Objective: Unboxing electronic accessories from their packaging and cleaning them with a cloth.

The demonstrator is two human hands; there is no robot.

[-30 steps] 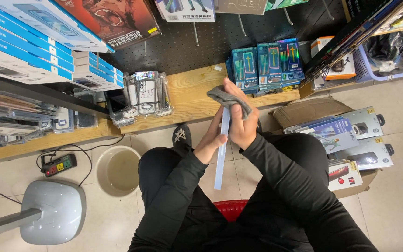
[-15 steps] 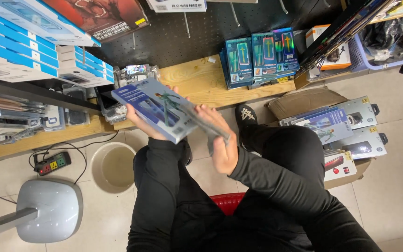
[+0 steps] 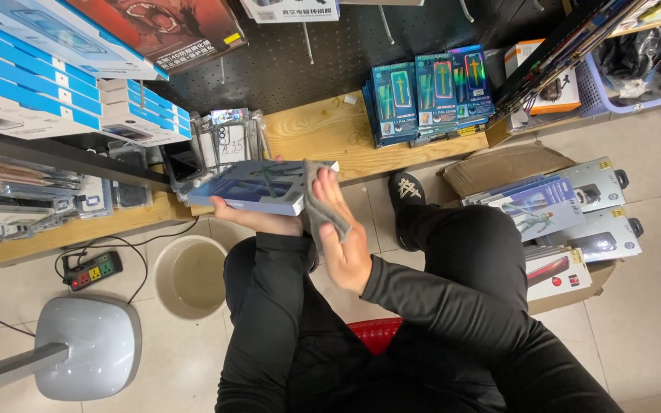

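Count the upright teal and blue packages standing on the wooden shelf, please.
3 fronts show, side by side: the left teal package, the middle one and the right iridescent one on the wooden shelf. More may be stacked behind them.

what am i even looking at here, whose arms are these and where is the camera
The camera sits on a person's head and looks straight down, so you see their own arms in black sleeves and their knees. There is no machine. The left hand holds a flat blue box from underneath. The right hand presses a grey cloth against the end of that box. They sit on something red, low by a wooden shelf that carries upright blue packs. On the tiled floor are a beige bucket, a power strip and a cardboard carton of more boxes.
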